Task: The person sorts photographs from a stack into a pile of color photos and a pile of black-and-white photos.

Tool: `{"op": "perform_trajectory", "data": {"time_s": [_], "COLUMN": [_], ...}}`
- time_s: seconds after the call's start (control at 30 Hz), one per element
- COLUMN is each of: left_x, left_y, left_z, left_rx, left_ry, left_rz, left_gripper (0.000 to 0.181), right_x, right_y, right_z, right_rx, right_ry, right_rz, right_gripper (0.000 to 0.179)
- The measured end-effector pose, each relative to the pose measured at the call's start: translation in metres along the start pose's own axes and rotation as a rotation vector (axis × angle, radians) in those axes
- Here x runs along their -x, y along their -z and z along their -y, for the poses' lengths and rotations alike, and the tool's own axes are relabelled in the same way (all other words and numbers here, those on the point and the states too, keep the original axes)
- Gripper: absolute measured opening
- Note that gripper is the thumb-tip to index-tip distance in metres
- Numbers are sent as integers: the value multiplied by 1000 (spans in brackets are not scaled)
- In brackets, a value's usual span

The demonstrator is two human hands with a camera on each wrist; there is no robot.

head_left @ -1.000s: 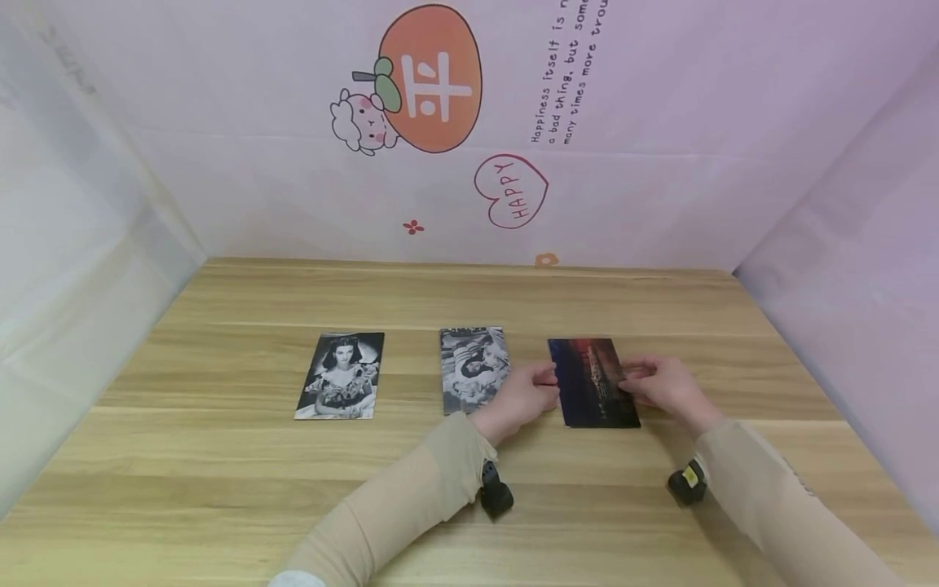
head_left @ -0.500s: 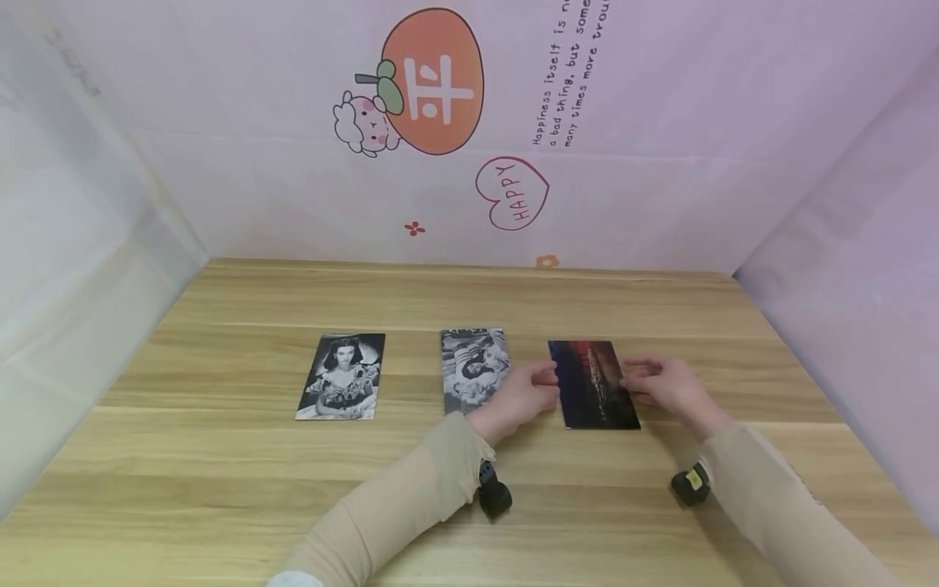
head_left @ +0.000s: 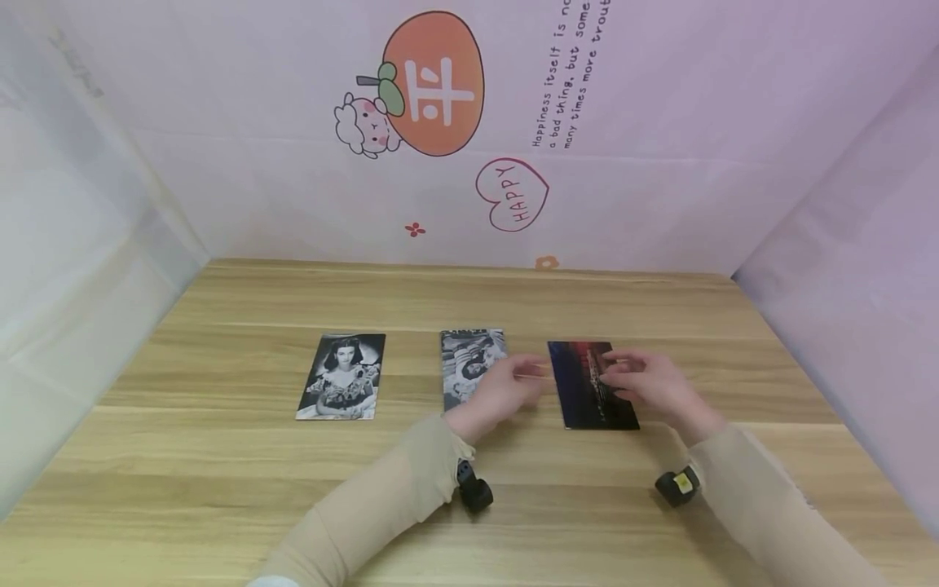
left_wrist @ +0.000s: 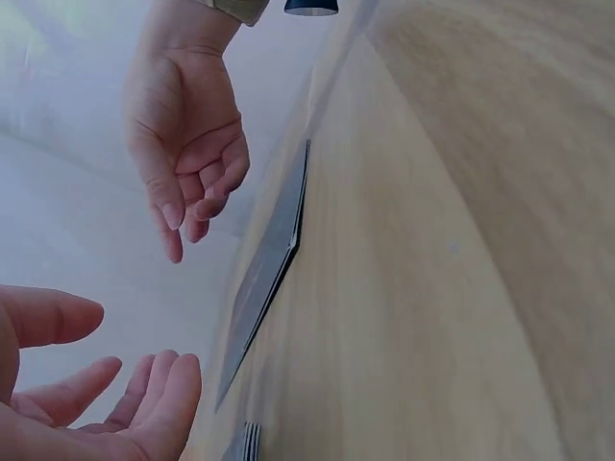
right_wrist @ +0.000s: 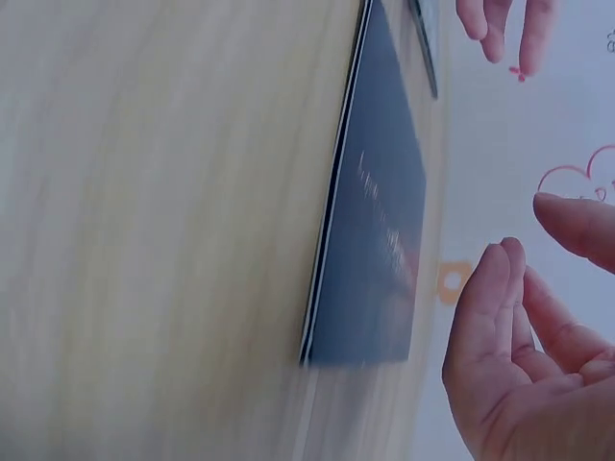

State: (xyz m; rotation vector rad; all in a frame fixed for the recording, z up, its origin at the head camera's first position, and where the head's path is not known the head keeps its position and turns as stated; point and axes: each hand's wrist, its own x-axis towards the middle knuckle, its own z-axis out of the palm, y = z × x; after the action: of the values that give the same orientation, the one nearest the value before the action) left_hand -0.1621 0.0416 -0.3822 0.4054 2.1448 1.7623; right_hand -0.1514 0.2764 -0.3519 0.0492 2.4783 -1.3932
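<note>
A dark postcard with a blue-to-red picture (head_left: 575,399) lies flat on the table, right of the middle. In the right wrist view its edge shows more than one layer. My right hand (head_left: 656,391) hovers over its right side, fingers loosely bent and holding nothing. My left hand (head_left: 502,395) is raised just left of it, thumb and fingers apart around nothing. Both wrist views show the hands off the cards. Beneath and behind my left hand lies a black-and-white postcard (head_left: 462,355), its lower right part hidden.
Farther left on the wooden table (head_left: 220,489) lies another black-and-white postcard (head_left: 341,379), a portrait. A printed cloth wall (head_left: 645,196) rises along the back edge, with pale cloth (head_left: 95,212) on the left and more on the right.
Both hands, earlier at the dark postcard's two side edges, have come off it. My left hand has moved left, and my right hand has shifted inward over the card. The postcards stay put.
</note>
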Motion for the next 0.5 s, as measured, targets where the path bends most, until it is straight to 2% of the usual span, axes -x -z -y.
{"op": "perform_trajectory", "data": {"time_s": [0.23, 0.33, 0.5], "left_x": [8, 11, 14], "left_y": [18, 26, 40], "left_z": [4, 6, 8], "left_rx": [3, -22, -34], "left_ry": [-33, -44, -33], "left_rz": [-9, -17, -24], "left_gripper": [41, 40, 42], "right_x": [-2, -4, -9], "right_y": [-13, -18, -30], "right_z": [9, 12, 19], "right_rx": [-53, -62, -81], "right_ry": [14, 18, 21], "right_rz": [26, 33, 38], "right_gripper": [53, 51, 49]}}
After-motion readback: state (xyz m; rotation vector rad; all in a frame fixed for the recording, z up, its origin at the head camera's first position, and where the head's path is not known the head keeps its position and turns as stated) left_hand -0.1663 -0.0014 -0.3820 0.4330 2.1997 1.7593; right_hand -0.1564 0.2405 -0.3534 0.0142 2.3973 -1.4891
